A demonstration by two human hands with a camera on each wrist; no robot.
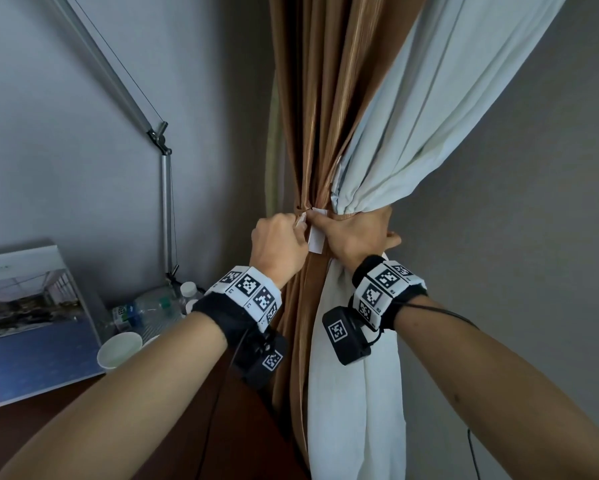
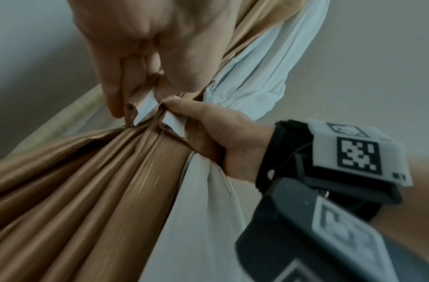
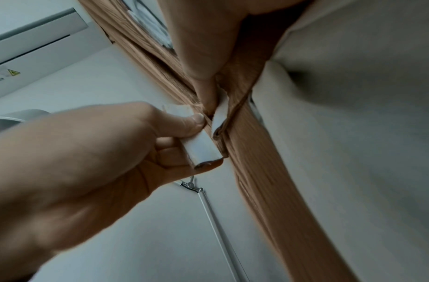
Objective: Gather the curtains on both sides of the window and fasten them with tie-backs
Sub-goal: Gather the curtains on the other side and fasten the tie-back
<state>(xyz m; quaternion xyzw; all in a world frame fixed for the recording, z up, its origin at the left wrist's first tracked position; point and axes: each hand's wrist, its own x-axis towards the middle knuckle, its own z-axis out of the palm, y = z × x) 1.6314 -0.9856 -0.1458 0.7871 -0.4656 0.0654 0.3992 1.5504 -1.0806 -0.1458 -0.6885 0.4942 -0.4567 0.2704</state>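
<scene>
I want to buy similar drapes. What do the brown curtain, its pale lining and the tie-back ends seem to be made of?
Brown curtain: looks like a woven synthetic or satin-type cloth with fine ribbing and a soft sheen along the folds.
Pale lining: matte plain-woven cloth, no shine; possibly a blackout backing.
Tie-back ends: brown cloth faced with white strips, perhaps hook-and-loop; too blurred to confirm.

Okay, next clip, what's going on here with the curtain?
A person is fastening a tie-back around a gathered brown curtain and its pale lining. The left hand pinches one white-tipped end of the tie-back, and the right hand wraps around the bundle and pinches the other end. The two ends sit close together at the front but are not yet joined. A desk with a paper cup stands to the left.
</scene>
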